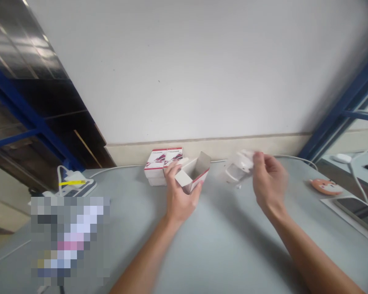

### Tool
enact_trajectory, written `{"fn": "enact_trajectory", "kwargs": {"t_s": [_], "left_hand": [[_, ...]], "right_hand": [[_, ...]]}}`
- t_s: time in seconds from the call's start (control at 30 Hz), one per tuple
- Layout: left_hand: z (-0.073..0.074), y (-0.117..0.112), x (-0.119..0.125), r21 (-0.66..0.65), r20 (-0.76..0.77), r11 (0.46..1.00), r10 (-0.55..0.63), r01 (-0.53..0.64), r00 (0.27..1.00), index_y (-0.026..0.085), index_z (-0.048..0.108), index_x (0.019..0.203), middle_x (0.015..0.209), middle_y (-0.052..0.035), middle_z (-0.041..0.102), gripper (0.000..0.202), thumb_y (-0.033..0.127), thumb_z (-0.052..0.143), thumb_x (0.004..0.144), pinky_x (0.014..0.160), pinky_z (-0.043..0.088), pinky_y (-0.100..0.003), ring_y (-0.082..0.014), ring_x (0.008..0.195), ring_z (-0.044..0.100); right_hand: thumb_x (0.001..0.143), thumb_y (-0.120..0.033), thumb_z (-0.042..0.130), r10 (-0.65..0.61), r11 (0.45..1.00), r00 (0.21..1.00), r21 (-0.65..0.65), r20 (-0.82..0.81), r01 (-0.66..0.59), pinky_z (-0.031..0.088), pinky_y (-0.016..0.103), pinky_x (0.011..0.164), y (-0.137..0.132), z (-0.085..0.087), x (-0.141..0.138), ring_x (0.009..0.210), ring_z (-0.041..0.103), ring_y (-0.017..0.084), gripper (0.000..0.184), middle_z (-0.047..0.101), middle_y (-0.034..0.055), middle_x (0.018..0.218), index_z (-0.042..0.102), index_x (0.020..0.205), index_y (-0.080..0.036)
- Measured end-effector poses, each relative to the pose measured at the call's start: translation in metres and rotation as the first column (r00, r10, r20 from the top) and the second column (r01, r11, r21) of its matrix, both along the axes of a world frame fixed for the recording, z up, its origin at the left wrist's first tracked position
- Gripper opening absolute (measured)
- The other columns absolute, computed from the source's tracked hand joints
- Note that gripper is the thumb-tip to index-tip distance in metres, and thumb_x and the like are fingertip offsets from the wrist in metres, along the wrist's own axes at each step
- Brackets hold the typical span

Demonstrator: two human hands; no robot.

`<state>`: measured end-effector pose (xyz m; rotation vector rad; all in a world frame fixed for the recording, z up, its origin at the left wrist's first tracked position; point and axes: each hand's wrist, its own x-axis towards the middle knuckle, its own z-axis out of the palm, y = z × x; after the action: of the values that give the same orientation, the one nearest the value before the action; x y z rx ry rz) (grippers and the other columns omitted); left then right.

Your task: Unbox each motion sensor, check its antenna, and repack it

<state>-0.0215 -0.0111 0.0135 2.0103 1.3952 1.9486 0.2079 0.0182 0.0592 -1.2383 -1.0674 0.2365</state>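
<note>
My left hand (180,192) is wrapped round a small white and red carton (194,174), held just above the grey table with its flaps standing open toward me. To the right, my right hand (268,179) is blurred by motion and pinches a small white item in a clear wrapper (239,168) at its fingertips, a short way from the carton's open end. Two closed white and red boxes (163,162) stand side by side on the table right behind my left hand.
A white power strip with a yellow tag (75,183) lies at the left. An orange fox-faced object (326,186) and a phone-like slab (360,211) lie at the right. A white cable (290,157) runs along the wall. Blue shelf frames (345,106) flank the grey table (221,245).
</note>
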Motion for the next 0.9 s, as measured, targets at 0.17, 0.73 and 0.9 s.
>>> {"fn": "enact_trajectory", "kwargs": {"t_s": [0.17,0.73,0.9], "left_hand": [[0.007,0.001,0.003,0.066,0.033,0.985,0.157,-0.159,0.987,0.027,0.033,0.147,0.158,-0.0190,0.024,0.078,0.024,0.081,0.085,0.124,0.035,-0.055,-0.0341,0.158,0.023],[-0.018,-0.005,0.022,-0.174,-0.012,0.983,-0.066,0.063,0.998,0.029,0.031,0.151,0.149,-0.0156,0.043,0.073,0.026,0.074,0.093,0.112,0.051,-0.043,-0.0266,0.139,0.052],[-0.021,-0.004,0.023,-0.173,0.029,0.977,-0.118,0.121,0.993,0.027,0.030,0.152,0.148,-0.0164,0.048,0.072,0.027,0.073,0.095,0.112,0.051,-0.041,-0.0256,0.137,0.056]], "right_hand": [[0.094,-0.056,0.055,0.354,0.890,0.917,-0.367,0.182,-0.270,0.042,0.030,0.058,0.001,-0.008,-0.012,0.060,0.059,0.020,0.045,0.069,0.0045,0.066,0.072,0.078,-0.018],[0.101,-0.042,0.046,0.585,0.745,0.683,-0.623,0.437,-0.240,0.030,0.030,0.058,-0.009,-0.044,-0.033,0.062,0.058,0.021,0.043,0.071,0.0058,0.068,0.065,0.068,-0.023],[0.102,-0.040,0.047,0.534,0.793,0.688,-0.575,0.492,-0.204,0.033,0.030,0.059,-0.008,-0.039,-0.030,0.064,0.060,0.021,0.040,0.073,0.0070,0.078,0.067,0.073,-0.022]]}}
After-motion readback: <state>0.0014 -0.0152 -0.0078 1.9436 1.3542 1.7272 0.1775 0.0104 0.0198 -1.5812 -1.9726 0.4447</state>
